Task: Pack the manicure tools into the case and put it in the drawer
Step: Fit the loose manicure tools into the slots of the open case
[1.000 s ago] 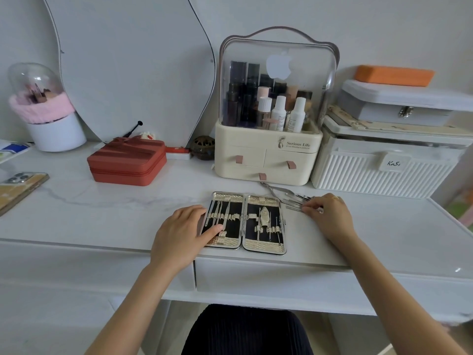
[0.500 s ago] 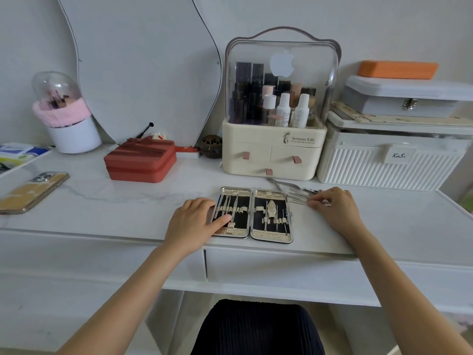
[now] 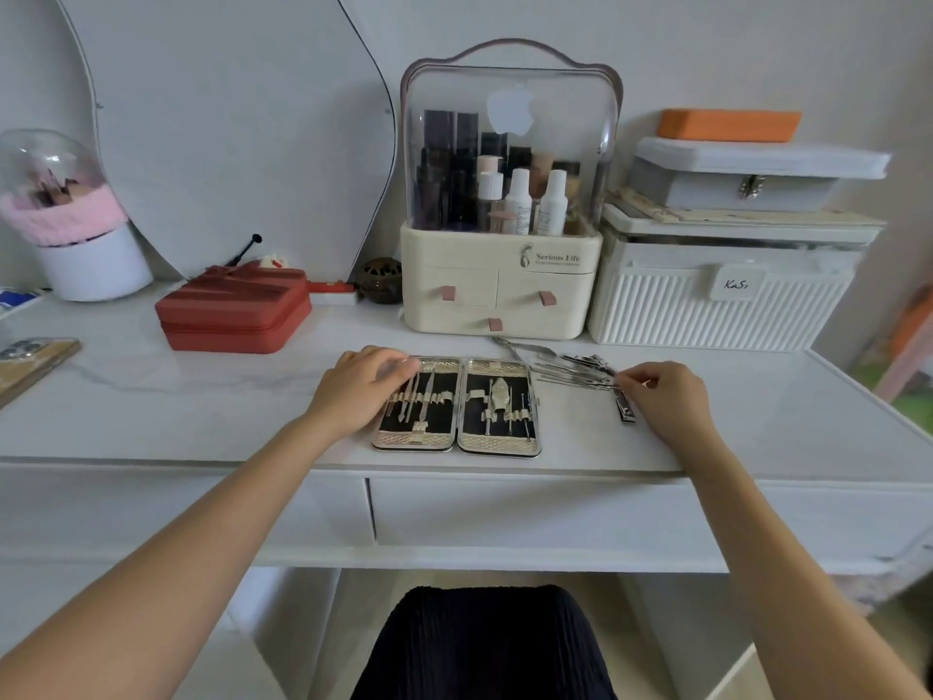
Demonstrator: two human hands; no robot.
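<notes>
A gold-edged manicure case (image 3: 457, 405) lies open and flat on the white tabletop, with several metal tools strapped onto its black lining. My left hand (image 3: 359, 391) rests palm-down on the case's left edge and upper corner. A heap of loose metal manicure tools (image 3: 565, 366) lies to the right of the case. My right hand (image 3: 666, 396) is at the right end of that heap, fingers pinched on a nail clipper (image 3: 626, 409) that lies on the table. A shut drawer (image 3: 525, 507) sits in the desk front under the case.
A cream cosmetics organizer (image 3: 502, 290) with a clear cover stands right behind the case. A white ribbed box (image 3: 717, 305) is at the back right, a red zip case (image 3: 235, 310) at the back left, a phone (image 3: 30, 363) at the left edge.
My left hand slid up from the case's lower left to its upper left corner. My right hand shifted right off the heap and drew a nail clipper out toward the front.
</notes>
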